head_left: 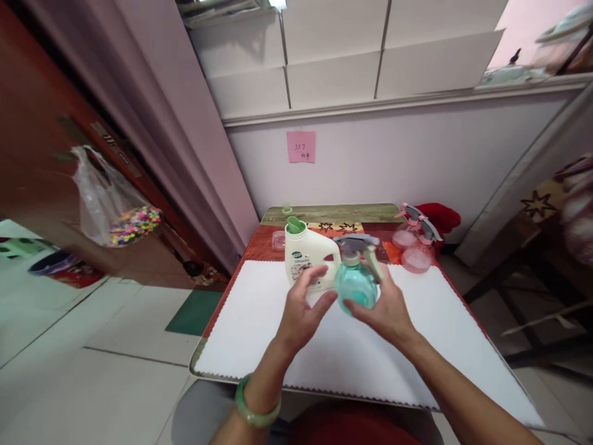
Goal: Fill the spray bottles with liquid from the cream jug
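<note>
A teal see-through spray bottle with a grey spray head is upright above the table's white cover. My right hand grips it from the right side, thumb across its front. My left hand is just left of the bottle, fingers curved and apart, with nothing visible in it. Behind my left hand stands a cream jug with a handle, a printed label and a green spout in its open mouth. Part of the jug's lower front is hidden by my left fingers.
Two spray bottles with pink liquid stand at the table's back right, by a red cloth item. A small pink clear container and a green cap are behind the jug. A plastic bag hangs from the door at left.
</note>
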`<control>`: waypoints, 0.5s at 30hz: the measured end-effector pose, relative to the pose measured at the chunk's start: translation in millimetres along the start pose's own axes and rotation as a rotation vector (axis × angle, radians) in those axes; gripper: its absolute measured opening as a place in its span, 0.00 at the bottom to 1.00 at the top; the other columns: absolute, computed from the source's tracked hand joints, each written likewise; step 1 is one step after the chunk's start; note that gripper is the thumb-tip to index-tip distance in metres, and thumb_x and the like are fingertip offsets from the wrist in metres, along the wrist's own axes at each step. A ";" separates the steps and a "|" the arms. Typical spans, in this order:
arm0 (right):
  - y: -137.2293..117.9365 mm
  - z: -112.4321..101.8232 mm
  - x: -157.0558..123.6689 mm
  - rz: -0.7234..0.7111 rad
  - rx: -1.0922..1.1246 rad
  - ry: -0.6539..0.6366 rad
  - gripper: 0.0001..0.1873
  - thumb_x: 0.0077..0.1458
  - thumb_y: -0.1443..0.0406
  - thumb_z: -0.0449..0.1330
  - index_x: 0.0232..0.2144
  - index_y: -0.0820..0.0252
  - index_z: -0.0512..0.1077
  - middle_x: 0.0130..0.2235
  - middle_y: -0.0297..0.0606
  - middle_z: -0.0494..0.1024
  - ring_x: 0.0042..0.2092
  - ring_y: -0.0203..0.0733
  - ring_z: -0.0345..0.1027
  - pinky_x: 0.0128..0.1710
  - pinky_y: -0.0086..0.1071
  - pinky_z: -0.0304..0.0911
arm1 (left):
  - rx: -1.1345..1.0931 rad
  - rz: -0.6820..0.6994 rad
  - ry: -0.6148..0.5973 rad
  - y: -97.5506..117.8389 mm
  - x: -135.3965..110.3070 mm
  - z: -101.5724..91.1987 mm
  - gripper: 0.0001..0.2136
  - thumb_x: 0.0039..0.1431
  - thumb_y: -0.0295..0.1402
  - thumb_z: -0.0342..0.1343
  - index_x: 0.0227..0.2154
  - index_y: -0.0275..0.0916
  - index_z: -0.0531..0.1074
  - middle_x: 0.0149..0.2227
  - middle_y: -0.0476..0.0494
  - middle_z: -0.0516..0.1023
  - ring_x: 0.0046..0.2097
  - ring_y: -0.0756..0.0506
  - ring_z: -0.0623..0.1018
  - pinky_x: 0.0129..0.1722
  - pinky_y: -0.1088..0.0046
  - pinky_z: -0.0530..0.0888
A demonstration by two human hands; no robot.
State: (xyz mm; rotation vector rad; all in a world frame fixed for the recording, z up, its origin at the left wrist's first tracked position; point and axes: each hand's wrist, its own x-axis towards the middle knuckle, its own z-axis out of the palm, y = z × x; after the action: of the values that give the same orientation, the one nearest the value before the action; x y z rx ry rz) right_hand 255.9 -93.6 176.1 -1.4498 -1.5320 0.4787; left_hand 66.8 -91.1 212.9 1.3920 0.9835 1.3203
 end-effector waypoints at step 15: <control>-24.5 8.7 -33.4 0.803 1.165 -0.975 0.60 0.47 0.24 0.32 0.55 0.62 0.70 0.52 0.56 0.79 0.44 0.55 0.80 0.31 0.40 0.74 | -0.677 -0.031 -0.070 8.6 18.9 6.3 0.17 0.58 0.52 0.61 0.38 0.43 0.71 0.30 0.46 0.76 0.49 0.35 0.80 0.55 0.51 0.72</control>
State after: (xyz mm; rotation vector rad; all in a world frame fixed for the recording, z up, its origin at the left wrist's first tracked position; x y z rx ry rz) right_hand 230.4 -127.2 179.6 -0.7602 -0.8093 2.3384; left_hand 74.4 -75.4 225.9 0.8871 0.4353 1.3940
